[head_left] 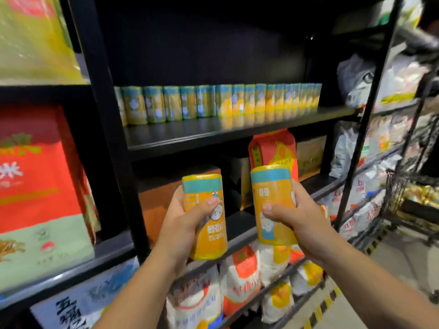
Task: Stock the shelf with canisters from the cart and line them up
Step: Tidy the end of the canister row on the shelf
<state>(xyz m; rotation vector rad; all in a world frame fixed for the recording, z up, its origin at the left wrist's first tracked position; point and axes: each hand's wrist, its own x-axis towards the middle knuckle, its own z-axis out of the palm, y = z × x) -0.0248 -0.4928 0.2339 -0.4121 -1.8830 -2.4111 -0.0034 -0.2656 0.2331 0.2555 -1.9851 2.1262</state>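
My left hand (184, 217) grips an orange canister with a teal band (205, 205), held upright below the black shelf (213, 136). My right hand (295, 218) grips a second orange canister (273, 191) beside it, a little higher. Both are in front of the lower shelf level. On the black shelf, a row of several matching canisters (221, 103) stands along the back, running from the left post to the right end. The front part of that shelf board is bare.
A red bag (273, 148) stands on the lower shelf behind the right canister. Large red and green bags (40, 186) fill the left bay. White and orange bags (240, 271) lie on the bottom rack. A wire cart (413, 193) stands at the right.
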